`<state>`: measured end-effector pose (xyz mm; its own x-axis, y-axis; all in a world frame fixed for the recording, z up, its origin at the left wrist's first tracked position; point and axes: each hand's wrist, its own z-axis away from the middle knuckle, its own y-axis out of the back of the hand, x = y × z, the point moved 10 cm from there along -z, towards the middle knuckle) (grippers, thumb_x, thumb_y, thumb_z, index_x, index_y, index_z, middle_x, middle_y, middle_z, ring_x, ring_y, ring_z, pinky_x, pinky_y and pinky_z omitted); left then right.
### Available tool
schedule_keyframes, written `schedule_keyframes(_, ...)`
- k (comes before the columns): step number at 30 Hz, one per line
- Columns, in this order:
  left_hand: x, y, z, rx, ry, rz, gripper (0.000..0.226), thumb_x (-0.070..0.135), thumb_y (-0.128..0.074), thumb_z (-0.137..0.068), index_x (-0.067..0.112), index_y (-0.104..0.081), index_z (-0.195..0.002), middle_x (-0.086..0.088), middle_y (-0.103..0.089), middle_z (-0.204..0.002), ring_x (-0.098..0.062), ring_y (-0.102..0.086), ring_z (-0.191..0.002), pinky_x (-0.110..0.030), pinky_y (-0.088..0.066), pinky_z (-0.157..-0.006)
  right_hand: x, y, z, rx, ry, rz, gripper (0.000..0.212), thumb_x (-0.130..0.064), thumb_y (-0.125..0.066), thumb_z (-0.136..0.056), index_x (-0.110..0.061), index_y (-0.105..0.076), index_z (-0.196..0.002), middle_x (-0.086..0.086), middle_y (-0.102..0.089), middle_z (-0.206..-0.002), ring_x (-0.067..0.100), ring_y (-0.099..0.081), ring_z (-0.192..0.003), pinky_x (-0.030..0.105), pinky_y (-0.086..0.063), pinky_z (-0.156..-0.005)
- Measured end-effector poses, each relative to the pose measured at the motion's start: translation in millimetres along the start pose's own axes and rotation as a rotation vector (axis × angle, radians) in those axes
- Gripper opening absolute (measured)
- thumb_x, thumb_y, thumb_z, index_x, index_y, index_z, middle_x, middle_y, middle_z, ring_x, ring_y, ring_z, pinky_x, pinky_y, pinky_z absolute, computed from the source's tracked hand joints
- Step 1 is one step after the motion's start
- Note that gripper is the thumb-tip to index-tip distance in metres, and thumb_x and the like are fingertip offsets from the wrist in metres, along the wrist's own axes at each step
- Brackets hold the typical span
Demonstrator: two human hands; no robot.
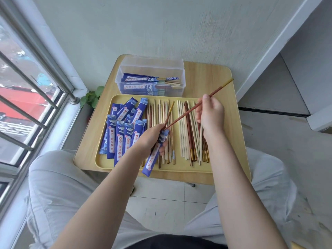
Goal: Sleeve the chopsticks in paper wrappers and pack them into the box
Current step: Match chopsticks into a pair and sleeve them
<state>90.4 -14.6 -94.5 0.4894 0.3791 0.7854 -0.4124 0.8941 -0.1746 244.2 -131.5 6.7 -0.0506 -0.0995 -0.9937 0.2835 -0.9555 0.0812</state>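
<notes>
My left hand point(152, 137) grips a blue paper wrapper point(152, 159) near its mouth, over the yellow tray point(106, 164). One red chopstick with a gold end point(169, 113) sticks out of the wrapper. My right hand point(211, 114) pinches a second red chopstick point(219, 89), whose tip points at the wrapper's mouth. Loose chopsticks point(186, 133), pale and red, lie in rows on the tray. Empty blue wrappers point(124, 130) are piled on the tray's left. The clear plastic box point(150, 78) behind the tray holds several sleeved pairs.
The tray and box sit on a small wooden table point(212, 72) against a white wall. A barred window point(27, 87) is on the left, with a small green plant point(92, 97) by the sill. My knees in light trousers flank the table.
</notes>
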Motion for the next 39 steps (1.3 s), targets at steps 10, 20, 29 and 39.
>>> schedule_keyframes(10, 29, 15, -7, -0.003, -0.050, -0.206, 0.046, 0.035, -0.032, -0.107, 0.005, -0.065, -0.093, -0.008, -0.047, -0.058, -0.021, -0.039, -0.043, -0.029, -0.036, -0.046, -1, -12, -32, -0.002, -0.023, 0.019, 0.031, -0.025, -0.043, -0.107, -0.014, -0.056, -0.081, -0.003, -0.052, -0.056, 0.012, -0.044, -0.043, 0.024, -0.034, -0.044)
schedule_keyframes(20, 82, 9, -22, 0.125, -0.155, -0.292, 0.042, 0.032, -0.037, -0.106, 0.005, -0.063, -0.089, -0.006, -0.049, -0.056, -0.019, -0.039, -0.042, -0.027, -0.033, -0.044, 17, -71, -21, -0.455, -0.169, 0.307, 0.029, -0.029, -0.056, -0.100, -0.006, -0.068, -0.087, 0.002, -0.053, -0.064, 0.014, -0.048, -0.050, 0.025, -0.038, -0.047)
schedule_keyframes(29, 107, 34, -37, 0.173, -0.165, -0.593, 0.039, 0.028, -0.041, -0.103, 0.005, -0.064, -0.082, 0.000, -0.045, -0.047, -0.016, -0.037, -0.038, -0.026, -0.034, -0.045, 3, -57, -63, -0.220, -0.144, 0.168, 0.033, -0.044, -0.042, -0.105, -0.016, -0.057, -0.116, 0.001, -0.054, -0.069, 0.010, -0.046, -0.051, 0.025, -0.037, -0.048)
schedule_keyframes(39, 171, 41, -44, 0.339, -0.353, -0.966, 0.016, 0.027, -0.044, -0.099, 0.017, -0.046, -0.111, -0.005, -0.063, -0.098, -0.024, -0.058, -0.083, -0.037, -0.047, -0.072, 1, -79, -88, -0.216, -0.139, 0.198, 0.030, -0.018, -0.039, -0.106, -0.015, -0.057, -0.082, 0.001, -0.047, -0.060, 0.010, -0.040, -0.044, 0.023, -0.031, -0.044)
